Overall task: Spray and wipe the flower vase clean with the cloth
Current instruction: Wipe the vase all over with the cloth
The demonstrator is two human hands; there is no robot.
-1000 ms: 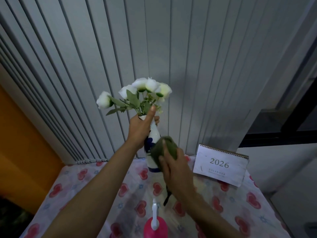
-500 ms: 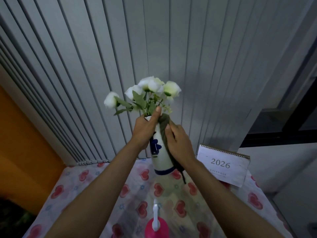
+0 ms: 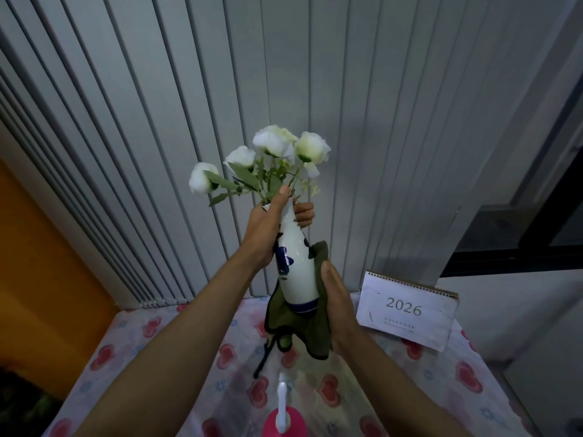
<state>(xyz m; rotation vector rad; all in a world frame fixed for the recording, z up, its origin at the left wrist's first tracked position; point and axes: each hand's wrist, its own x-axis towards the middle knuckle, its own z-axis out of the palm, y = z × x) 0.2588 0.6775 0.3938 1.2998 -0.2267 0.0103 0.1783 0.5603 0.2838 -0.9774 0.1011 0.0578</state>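
Note:
A tall white vase [image 3: 298, 266] with blue markings and white flowers [image 3: 274, 152] is held up in the air above the table, tilted slightly left at the top. My left hand [image 3: 268, 228] grips its neck, thumb along the front and fingers curling behind. My right hand [image 3: 336, 298] presses a dark green cloth [image 3: 310, 329] around the vase's lower right side and base. The cloth hangs below the vase, with a dark loop dangling. A pink spray bottle [image 3: 284, 417] with a white nozzle stands at the bottom edge.
The table [image 3: 157, 357] wears a white cover with red hearts. A white 2026 desk calendar [image 3: 407, 310] stands at the back right. Vertical grey blinds [image 3: 220, 89] fill the wall behind. An orange wall [image 3: 38, 263] is at left, a dark window frame [image 3: 517, 247] at right.
My right hand with the cloth has slid down from the vase's neck to its lower body and base. The vase has tilted a little; my left hand keeps its grip.

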